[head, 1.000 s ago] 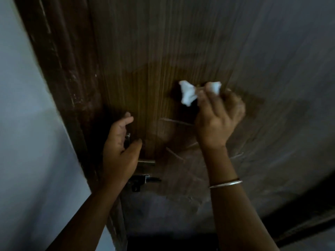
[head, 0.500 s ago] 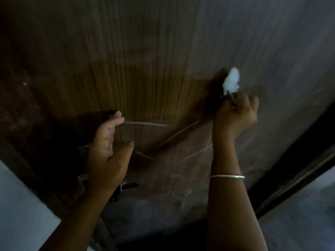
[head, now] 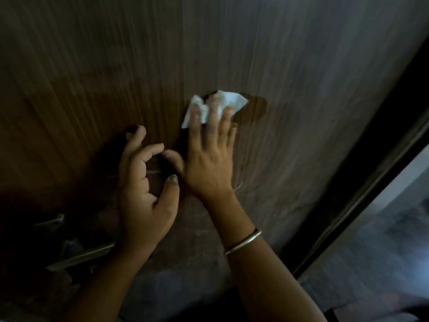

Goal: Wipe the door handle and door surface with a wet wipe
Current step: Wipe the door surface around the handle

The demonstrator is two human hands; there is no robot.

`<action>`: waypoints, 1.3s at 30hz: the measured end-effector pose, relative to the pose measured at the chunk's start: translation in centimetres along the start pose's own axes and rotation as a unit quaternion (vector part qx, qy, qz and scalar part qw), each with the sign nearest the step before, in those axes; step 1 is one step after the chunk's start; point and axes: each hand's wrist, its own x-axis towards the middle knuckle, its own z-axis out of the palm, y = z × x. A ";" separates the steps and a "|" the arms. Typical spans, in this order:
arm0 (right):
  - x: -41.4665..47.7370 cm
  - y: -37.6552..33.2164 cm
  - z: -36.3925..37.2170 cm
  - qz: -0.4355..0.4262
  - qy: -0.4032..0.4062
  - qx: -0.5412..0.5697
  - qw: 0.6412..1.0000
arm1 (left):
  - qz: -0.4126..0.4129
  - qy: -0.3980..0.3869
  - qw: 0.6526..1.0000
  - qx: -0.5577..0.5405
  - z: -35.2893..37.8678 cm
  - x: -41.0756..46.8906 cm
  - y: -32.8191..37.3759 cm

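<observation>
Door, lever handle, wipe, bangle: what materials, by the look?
Door: wood or wood-look laminate, matte; fine vertical grain lines.
Lever handle: metal, likely; dull silver sheen.
Wet wipe: thin white nonwoven or paper; crumpled.
Bangle: polished metal; bright glint.

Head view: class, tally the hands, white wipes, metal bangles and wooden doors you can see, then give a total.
Hands: 2, the left hand and the right hand
White wipes: 1
Metal bangles: 1
Wooden doors: 1
Total: 5
</observation>
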 end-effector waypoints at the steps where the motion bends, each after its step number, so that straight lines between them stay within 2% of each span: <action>1: 0.3 1.9 -0.5 0.047 0.003 -0.001 0.999 | 0.016 -0.006 1.000 0.016 0.3 0.1 0.1; 3: 1.4 5.8 -1.6 0.181 0.032 0.046 0.982 | 0.039 -0.022 0.998 0.041 0.7 0.4 0.5; 5: 2.0 8.8 -2.4 0.294 0.058 0.111 0.948 | 0.050 -0.035 0.997 0.049 1.2 0.5 0.7; 7: 1.3 9.4 -2.3 0.332 0.061 0.131 0.932 | 0.056 -0.054 0.996 0.036 2.0 0.6 0.9; 10: -1.0 6.2 -0.9 0.248 0.014 0.114 0.962 | 0.079 -0.097 0.992 0.024 3.6 0.7 1.1; 12: -1.7 3.7 0.3 0.106 0.015 0.069 0.992 | 0.097 -0.121 0.987 0.032 4.6 0.8 1.2; 14: -0.1 3.1 0.5 -0.022 0.036 0.015 0.999 | 0.114 -0.122 0.985 0.054 5.2 1.3 1.1; 15: 1.3 3.9 0.1 -0.050 0.045 -0.007 0.998 | 0.118 -0.118 0.984 0.057 5.3 1.6 1.0; 17: 3.9 7.1 -1.2 -0.018 0.077 -0.035 0.996 | 0.122 -0.115 0.984 0.053 5.4 2.0 0.7; 19: 5.2 11.0 -2.6 0.104 0.098 -0.007 0.990 | 0.126 -0.121 0.983 0.053 5.6 2.0 0.4; 21: 4.4 13.8 -3.2 0.237 0.094 0.058 0.965 | 0.131 -0.133 0.981 0.058 5.9 1.7 0.2; 23: 1.5 14.1 -2.4 0.307 0.064 0.097 0.945 | 0.144 -0.148 0.976 0.068 6.5 1.5 0.0; 25: -2.2 11.6 -0.8 0.286 0.013 0.104 0.952 | 0.161 -0.167 0.969 0.081 7.2 1.4 0.0; 27: -4.9 8.3 0.8 0.178 -0.025 0.089 0.980 | 0.184 -0.177 0.962 0.097 8.1 1.5 0.2; 29: -4.9 6.8 1.6 0.076 -0.007 0.069 0.995 | 0.205 -0.186 0.955 0.110 8.9 1.6 0.4; 31: -2.8 8.5 1.1 0.036 0.018 0.031 0.999 | 0.215 -0.189 0.951 0.117 9.0 1.7 0.4; 32: -2.0 10.1 0.7 0.049 0.027 0.016 0.998 | 0.214 -0.185 0.952 0.120 8.9 1.8 0.3; 34: -1.4 13.6 -0.1 0.148 0.032 0.023 0.988 | 0.201 -0.182 0.954 0.129 8.7 1.6 0.0; 37: -4.5 15.4 0.2 0.307 -0.003 0.094 0.947 | 0.184 -0.187 0.954 0.142 8.5 0.9 -0.7; 39: -7.9 12.9 1.3 0.305 -0.053 0.123 0.943 | 0.179 -0.201 0.952 0.148 8.8 0.1 -0.9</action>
